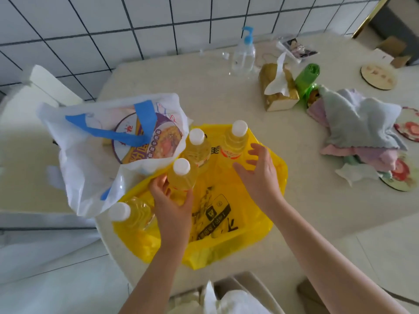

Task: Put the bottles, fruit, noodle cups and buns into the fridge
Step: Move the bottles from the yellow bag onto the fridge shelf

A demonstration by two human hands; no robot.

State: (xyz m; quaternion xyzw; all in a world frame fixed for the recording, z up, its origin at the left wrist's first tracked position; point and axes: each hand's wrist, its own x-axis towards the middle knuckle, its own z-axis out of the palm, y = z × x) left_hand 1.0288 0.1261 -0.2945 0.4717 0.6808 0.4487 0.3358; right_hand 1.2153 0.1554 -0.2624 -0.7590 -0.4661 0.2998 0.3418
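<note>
Gripping one yellow bottle [181, 177] in the left hand [171, 200] while the right hand [258, 171] spreads wide just short of another bottle [233, 141], the person risks toppling neighbours crowded against that grip on the slippery yellow bag [226, 223].

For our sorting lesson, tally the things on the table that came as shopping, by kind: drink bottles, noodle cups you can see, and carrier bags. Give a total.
Yellow drink bottles: 4
Noodle cups visible: 1, in the white bag
Carrier bags: 2, white bag and yellow bag
Total: 7
</note>
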